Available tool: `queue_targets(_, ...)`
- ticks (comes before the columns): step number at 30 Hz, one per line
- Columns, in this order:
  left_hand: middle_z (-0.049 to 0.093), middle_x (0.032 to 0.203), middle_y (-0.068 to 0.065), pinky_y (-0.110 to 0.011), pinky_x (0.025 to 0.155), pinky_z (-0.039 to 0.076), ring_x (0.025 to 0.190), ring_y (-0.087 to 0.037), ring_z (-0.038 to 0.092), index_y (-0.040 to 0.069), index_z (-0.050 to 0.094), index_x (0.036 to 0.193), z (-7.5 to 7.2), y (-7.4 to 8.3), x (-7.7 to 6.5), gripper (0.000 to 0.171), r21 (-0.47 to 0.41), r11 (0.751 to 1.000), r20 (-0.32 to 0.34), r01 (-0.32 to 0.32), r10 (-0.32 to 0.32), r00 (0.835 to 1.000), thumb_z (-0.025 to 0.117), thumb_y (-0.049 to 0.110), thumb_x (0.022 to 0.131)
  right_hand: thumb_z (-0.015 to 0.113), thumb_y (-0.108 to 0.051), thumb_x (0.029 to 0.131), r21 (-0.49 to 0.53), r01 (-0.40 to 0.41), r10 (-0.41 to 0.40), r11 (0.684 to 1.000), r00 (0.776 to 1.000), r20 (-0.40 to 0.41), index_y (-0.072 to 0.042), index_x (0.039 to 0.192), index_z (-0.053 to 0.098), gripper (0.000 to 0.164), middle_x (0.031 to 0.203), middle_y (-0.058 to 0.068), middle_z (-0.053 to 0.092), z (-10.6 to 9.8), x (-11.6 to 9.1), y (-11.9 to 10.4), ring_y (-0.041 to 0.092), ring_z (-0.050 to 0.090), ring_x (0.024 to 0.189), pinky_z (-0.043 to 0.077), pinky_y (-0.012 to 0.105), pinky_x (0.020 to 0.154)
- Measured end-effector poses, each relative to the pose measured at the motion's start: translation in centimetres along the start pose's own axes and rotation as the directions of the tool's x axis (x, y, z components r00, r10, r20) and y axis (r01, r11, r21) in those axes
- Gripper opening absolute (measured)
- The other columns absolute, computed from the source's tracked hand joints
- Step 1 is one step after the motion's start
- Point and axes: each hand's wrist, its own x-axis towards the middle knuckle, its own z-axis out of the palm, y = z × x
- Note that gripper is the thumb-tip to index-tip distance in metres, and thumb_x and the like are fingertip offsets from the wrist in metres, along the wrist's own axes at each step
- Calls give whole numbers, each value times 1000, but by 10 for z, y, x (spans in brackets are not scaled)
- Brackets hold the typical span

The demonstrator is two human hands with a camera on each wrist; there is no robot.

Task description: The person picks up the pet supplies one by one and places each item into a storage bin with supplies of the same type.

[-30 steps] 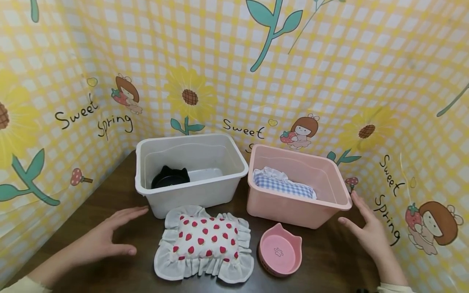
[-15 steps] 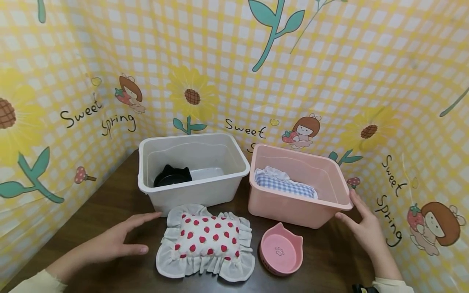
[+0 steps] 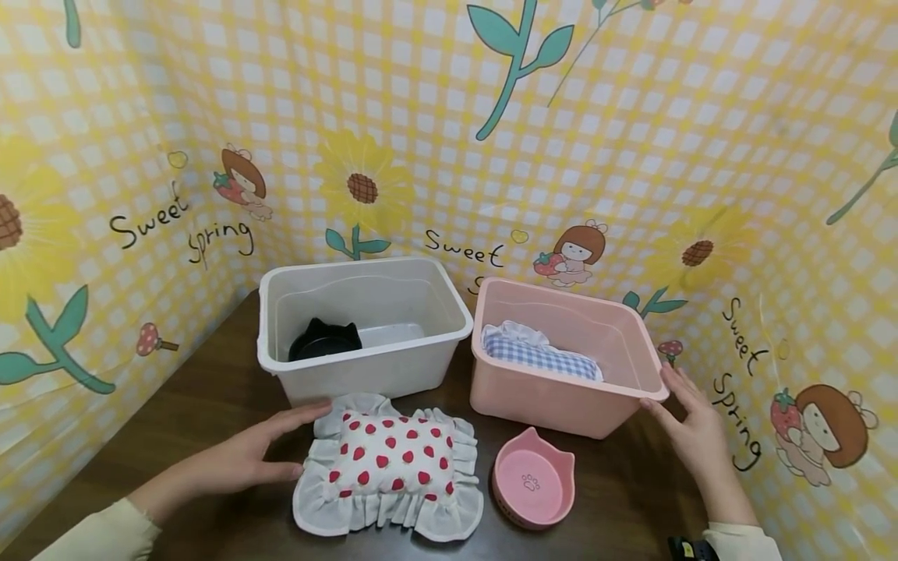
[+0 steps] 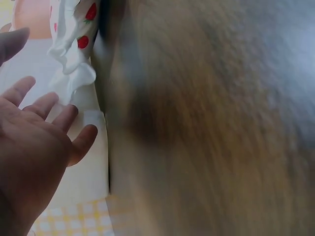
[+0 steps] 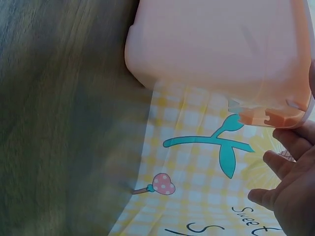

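Observation:
A ruffled cushion with strawberry prints [image 3: 396, 456] lies on the table in front of a white bin [image 3: 372, 370]. Beside its left edge is my left hand [image 3: 242, 460], thumb and fingers spread and extended; the fingertips reach the frill [image 4: 81, 76]. At the front right corner of a pink bin [image 3: 554, 401], my right hand [image 3: 691, 436] touches the rim with thumb and forefinger. The right wrist view shows its other fingers loosely extended, off the bin wall [image 5: 221, 49]. Between cushion and right hand sits a pink cat-eared bowl [image 3: 531, 483] with a paw print.
Inside the white bin rests a black cat-eared bowl [image 3: 324, 340]. The pink bin holds a blue checked cushion [image 3: 540, 354] with a white frill. Both bins stand side by side at the back of the dark wooden table [image 3: 210, 397], before a yellow checked cloth [image 3: 421, 101].
My left hand has moved right, up to the strawberry cushion's edge. The right hand has come in to the pink bin's corner. Bins, bowls and cushions have kept their places.

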Motion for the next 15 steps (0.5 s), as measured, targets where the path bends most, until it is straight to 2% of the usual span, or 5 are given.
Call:
queue_targets(3,33,165,-9,-15,110,29,145,7,26,17,35,160,2,-1,5,77,-9,999,24,38,-37,999,74,28,95,81,-20,89,15,8,-8,1000,1000,-1,-4,146,56,64,151,19,51,-1,1,1,-16,26,140,18,62,122)
queue_targets(7,34,164,-10,-19,110,32,145,-4,32,18,34,161,3,0,9,76,5,997,70,81,-82,994,72,30,96,80,-21,90,33,-12,12,999,1000,17,-5,146,56,64,152,19,50,-2,1,1,-13,28,142,17,66,120)
queue_targets(10,35,163,-13,-23,108,37,142,-18,38,19,33,161,3,1,11,75,9,995,119,95,-95,988,71,30,97,79,-23,91,33,-36,35,999,999,38,-6,148,54,64,153,17,49,-3,2,0,3,31,149,18,67,119)
queue_targets(13,37,161,-13,-26,106,41,138,-23,41,21,33,161,4,2,12,74,4,994,161,109,-108,981,70,29,97,78,-24,92,34,-56,55,998,997,50,-7,149,53,64,154,16,48,-4,2,0,24,34,152,21,68,118)
queue_targets(15,39,160,-12,-25,106,40,138,-23,41,21,34,161,5,2,13,73,-4,994,181,112,-109,978,70,28,97,78,-24,92,39,-60,58,997,997,52,-7,149,53,64,154,16,48,-4,2,1,23,34,152,21,68,117)
